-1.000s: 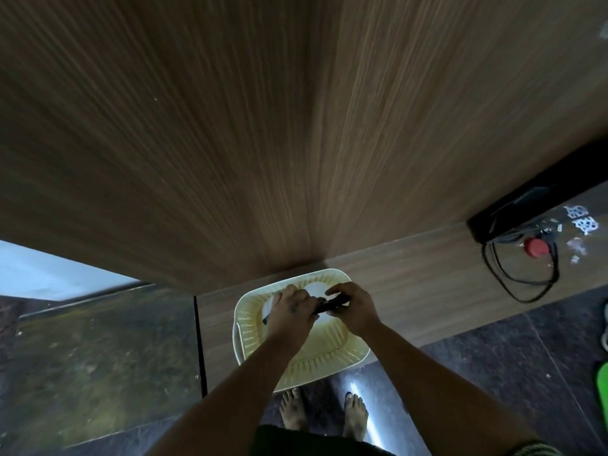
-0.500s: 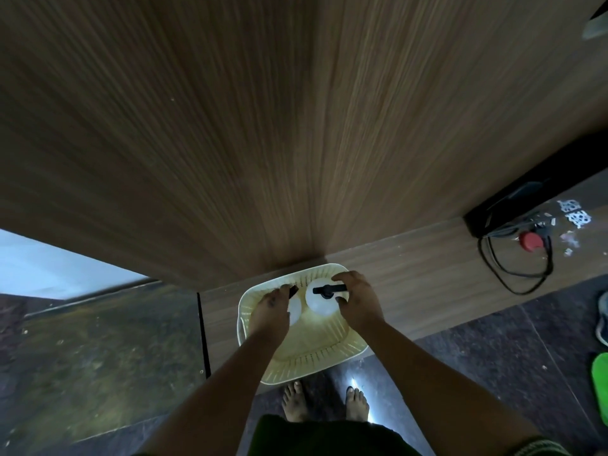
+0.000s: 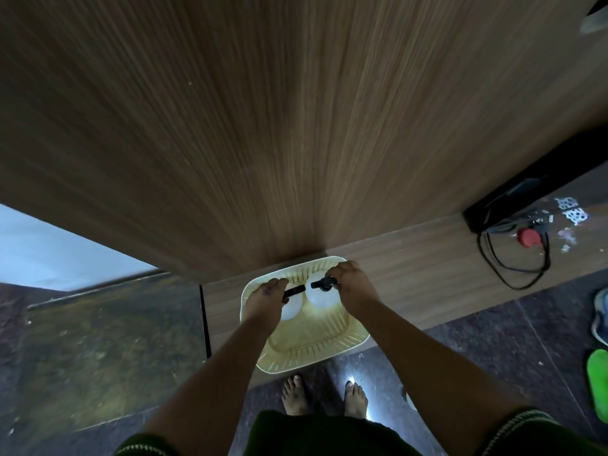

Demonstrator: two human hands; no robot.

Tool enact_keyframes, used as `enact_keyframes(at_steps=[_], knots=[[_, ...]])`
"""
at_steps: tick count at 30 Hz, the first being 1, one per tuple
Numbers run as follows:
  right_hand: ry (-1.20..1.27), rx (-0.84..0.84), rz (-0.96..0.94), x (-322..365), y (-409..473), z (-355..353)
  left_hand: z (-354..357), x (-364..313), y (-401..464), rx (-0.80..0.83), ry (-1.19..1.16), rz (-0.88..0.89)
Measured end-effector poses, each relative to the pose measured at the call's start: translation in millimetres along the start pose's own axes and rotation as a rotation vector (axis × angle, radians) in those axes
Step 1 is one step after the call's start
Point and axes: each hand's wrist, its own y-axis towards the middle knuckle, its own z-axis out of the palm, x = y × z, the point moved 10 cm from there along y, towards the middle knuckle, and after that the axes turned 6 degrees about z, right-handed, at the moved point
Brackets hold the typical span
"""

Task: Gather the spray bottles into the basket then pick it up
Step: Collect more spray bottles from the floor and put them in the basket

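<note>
A cream slotted plastic basket (image 3: 309,355) sits on a low wooden ledge against a wood-panel wall. Two white spray bottles with black trigger heads stand side by side in its far half. My left hand (image 3: 266,299) covers the top of the left spray bottle (image 3: 292,309), whose black nozzle pokes out to the right. My right hand (image 3: 350,284) grips the black head of the right spray bottle (image 3: 320,297). Both hands are inside the basket's rim.
The wood-panel wall (image 3: 296,126) rises right behind the basket. To the right on the ledge lie a black box (image 3: 503,202), a looped black cable (image 3: 513,261) and a red cap (image 3: 529,237). My bare feet (image 3: 324,394) stand on dark tile. Green footwear (image 3: 597,383) lies at far right.
One second ago both hands met over one black trigger in the basket's middle. They have since moved apart, each now on its own bottle, both standing upright at the far side.
</note>
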Motion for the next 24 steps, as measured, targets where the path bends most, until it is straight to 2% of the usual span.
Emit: enact_keyframes(at_steps=[9, 14, 18, 20, 24], knots=[[-0.065, 0.005, 0.067, -5.7, -9.7, 2.9, -6.1, -0.1, -6.6, 0.021, 0.023, 0.001], [-0.025, -0.066, 0.113, -6.4, -27.2, -5.4, -7.3, 0.9, -16.2, 0.023, 0.041, 0.039], [-0.04, -0.153, 0.093, 3.9, -41.3, -22.7, 1.4, -3.3, -31.8, 0.106, 0.182, 0.11], [-0.07, -0.196, 0.068, 11.6, -48.8, -30.8, -6.7, -5.0, -42.5, 0.055, 0.171, 0.089], [-0.094, -0.204, 0.008, 29.5, -61.1, -39.1, -45.6, 7.1, -69.9, -0.158, 0.081, -0.059]])
